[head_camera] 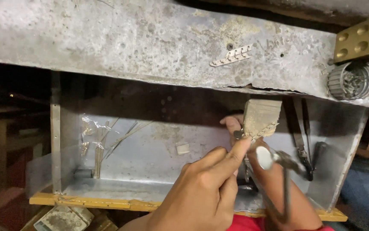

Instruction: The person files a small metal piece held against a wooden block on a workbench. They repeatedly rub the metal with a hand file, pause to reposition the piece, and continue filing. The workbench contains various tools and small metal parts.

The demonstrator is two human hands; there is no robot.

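- Pressing its forefinger against a small toothed metal strip (259, 131), the left hand (206, 192) has its other fingers curled in; the strip lies along the lower edge of a wooden bench block (261, 115).
- Just below and right of the block, the right hand (278, 188) is closed around a thin metal tool (283, 171), with a fingertip showing at the block's left side.
- Above the block runs the worn metal table (129, 38); a second toothed strip (232, 55) lies on it, up and left of the block.
- Far up and right of the block sit a brass dapping block (364, 38) and a round ribbed tin (350, 80).
- Left of the block, a metal tray (150, 158) holds thin wires (107, 141); pliers (302, 141) hang just to the block's right.
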